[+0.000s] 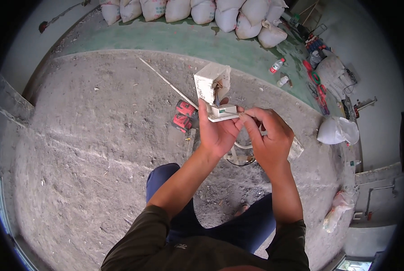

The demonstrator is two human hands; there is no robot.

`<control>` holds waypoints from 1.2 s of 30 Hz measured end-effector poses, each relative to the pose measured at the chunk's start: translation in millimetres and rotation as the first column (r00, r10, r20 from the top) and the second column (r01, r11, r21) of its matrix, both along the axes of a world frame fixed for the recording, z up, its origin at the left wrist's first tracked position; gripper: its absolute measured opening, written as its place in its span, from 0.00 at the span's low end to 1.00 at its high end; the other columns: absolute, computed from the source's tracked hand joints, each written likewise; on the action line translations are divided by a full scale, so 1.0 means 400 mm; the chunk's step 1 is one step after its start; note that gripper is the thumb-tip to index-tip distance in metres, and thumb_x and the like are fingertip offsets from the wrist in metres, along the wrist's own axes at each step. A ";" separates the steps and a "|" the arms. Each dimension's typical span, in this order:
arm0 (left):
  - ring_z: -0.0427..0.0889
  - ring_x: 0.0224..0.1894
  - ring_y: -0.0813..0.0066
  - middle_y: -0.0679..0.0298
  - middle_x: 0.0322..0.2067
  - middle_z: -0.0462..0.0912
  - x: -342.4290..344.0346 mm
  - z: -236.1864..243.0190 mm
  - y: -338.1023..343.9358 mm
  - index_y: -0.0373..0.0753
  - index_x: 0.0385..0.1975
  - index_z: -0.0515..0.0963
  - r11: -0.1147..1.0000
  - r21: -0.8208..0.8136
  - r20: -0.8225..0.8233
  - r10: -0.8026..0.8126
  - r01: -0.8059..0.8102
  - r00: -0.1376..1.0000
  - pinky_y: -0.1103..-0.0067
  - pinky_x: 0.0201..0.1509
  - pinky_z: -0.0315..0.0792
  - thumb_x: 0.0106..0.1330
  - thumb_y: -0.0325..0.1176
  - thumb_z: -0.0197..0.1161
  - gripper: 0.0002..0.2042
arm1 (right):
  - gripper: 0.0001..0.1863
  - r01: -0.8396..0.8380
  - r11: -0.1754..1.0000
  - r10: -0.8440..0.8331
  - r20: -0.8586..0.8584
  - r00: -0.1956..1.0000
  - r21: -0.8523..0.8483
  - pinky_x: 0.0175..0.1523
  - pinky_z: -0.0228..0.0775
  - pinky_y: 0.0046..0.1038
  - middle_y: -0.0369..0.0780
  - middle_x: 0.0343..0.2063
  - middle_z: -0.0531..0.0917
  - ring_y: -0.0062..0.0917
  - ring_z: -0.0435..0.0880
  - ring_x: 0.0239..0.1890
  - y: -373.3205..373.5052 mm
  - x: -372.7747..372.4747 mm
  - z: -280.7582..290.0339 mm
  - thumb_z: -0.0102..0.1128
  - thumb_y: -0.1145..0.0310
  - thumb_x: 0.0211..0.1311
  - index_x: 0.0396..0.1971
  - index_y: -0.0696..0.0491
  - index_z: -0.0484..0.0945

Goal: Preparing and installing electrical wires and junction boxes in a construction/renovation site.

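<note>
My left hand (pixel 217 133) is closed around a white wall-switch or socket plate (pixel 222 118), palm up, with the plate's back and a small green part facing up. Just beyond it, a white square wall box (pixel 211 86) stands open, and wires (pixel 217 90) run from inside it down to the plate. My right hand (pixel 272 133) pinches a thin tool, much of it covered by the fingers, against the plate's right side. The tool's kind is unclear.
A red cordless tool (pixel 183 116) lies on the dusty floor left of the box, by a long thin strip (pixel 166 81). White sacks (pixel 202 11) line the far side. At the right are a bottle (pixel 277 66), another sack (pixel 338 131) and red-handled tools (pixel 318 90).
</note>
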State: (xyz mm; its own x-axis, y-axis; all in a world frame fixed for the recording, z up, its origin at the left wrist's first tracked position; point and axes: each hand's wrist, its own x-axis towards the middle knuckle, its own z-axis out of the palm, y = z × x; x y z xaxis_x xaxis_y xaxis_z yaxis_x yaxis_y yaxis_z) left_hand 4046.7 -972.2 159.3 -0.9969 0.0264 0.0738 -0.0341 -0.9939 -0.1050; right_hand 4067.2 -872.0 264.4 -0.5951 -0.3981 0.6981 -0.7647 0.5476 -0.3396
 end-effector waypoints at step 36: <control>0.78 0.43 0.64 0.60 0.38 0.79 -0.008 -0.023 -0.002 0.44 0.42 0.70 0.998 0.056 -0.009 0.028 -0.028 1.000 0.69 0.47 0.71 0.65 0.63 0.41 0.27 | 0.14 -0.235 0.933 0.291 -0.186 0.939 0.272 0.38 0.74 0.31 0.40 0.34 0.80 0.34 0.80 0.35 -0.016 -0.018 0.024 0.59 0.81 0.40 0.33 0.56 0.78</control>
